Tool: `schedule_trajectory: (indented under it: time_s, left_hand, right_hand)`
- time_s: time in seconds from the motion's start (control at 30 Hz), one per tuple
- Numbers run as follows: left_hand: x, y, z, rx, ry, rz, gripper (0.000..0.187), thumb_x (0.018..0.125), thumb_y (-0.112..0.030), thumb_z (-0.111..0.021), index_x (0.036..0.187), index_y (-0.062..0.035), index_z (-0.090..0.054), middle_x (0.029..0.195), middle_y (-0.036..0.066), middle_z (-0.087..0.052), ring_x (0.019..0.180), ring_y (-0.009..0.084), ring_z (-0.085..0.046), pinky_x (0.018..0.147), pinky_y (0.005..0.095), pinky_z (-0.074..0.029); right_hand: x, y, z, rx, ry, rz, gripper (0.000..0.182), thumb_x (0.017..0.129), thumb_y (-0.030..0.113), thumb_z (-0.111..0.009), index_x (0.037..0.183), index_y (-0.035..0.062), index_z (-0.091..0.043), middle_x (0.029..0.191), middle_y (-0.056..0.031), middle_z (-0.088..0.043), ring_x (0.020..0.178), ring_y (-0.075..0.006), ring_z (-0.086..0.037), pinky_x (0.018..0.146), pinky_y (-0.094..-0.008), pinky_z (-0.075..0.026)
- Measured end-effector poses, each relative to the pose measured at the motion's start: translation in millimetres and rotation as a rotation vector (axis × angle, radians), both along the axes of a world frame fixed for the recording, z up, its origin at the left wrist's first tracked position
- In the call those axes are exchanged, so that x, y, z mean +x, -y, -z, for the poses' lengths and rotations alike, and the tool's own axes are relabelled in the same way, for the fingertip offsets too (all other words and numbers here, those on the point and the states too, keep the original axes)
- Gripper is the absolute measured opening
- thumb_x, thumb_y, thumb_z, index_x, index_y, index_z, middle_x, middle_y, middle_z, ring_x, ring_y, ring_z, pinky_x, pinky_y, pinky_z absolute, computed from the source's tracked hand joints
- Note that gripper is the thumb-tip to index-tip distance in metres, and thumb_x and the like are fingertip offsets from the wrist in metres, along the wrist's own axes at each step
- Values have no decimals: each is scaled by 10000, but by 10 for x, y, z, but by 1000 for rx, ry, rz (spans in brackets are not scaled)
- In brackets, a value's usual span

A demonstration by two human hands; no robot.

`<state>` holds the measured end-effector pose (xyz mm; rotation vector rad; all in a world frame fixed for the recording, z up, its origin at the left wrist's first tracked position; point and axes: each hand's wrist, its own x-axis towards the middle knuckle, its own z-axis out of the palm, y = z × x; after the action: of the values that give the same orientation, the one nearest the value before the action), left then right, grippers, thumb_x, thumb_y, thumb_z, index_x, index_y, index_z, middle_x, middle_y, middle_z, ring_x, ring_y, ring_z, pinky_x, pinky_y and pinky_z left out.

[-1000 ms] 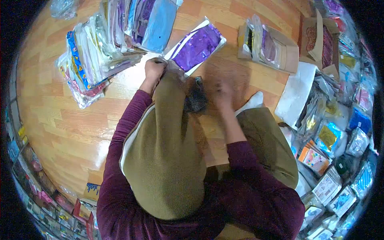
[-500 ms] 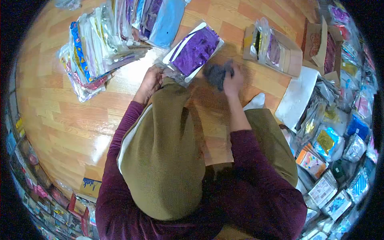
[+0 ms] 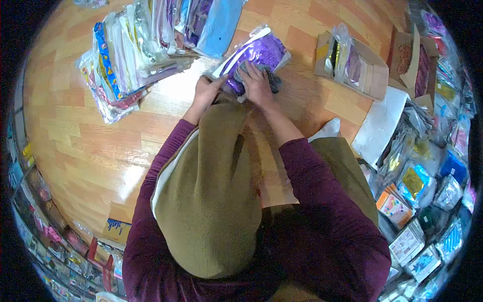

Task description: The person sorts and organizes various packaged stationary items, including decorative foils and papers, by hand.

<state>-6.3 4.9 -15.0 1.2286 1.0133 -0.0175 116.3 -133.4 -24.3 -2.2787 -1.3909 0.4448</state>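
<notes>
A clear plastic packet with shiny purple material and a white strip (image 3: 269, 49) lies tilted in front of my knee. My left hand (image 3: 207, 93) grips the packet's near left corner between thumb and fingers. Over the packet's lower right part, my right hand (image 3: 255, 86) presses a dark grey cloth (image 3: 273, 80) against the plastic, its fingers lying over the cloth. Part of the cloth is hidden under that hand.
Rows of plastic-wrapped packets (image 3: 136, 55) stand at the upper left, with a light blue packet (image 3: 220, 30) at their end. Cardboard boxes (image 3: 370, 75) holding packets sit to the right. Many more packets (image 3: 412, 181) are piled along the right side, beside a white slab (image 3: 381, 126).
My right hand has moved left with the grey cloth, from beside the packet onto its surface. The left hand remains at the packet's corner.
</notes>
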Motion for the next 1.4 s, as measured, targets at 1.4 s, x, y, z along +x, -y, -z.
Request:
schedule_trajectory:
  time_s: [1.4]
  left_hand:
    - [-53,46,207,189,-51,60,139,663,-65,-642,780,10,-629,724,94,-637,641,146,-582,621,274,-456]
  right_hand:
    - [-118,515,64,211,97,-108,349,711,70,-478,1053,72,-551,1239,-114,-438,1150,-333,-379,952,-395,-333]
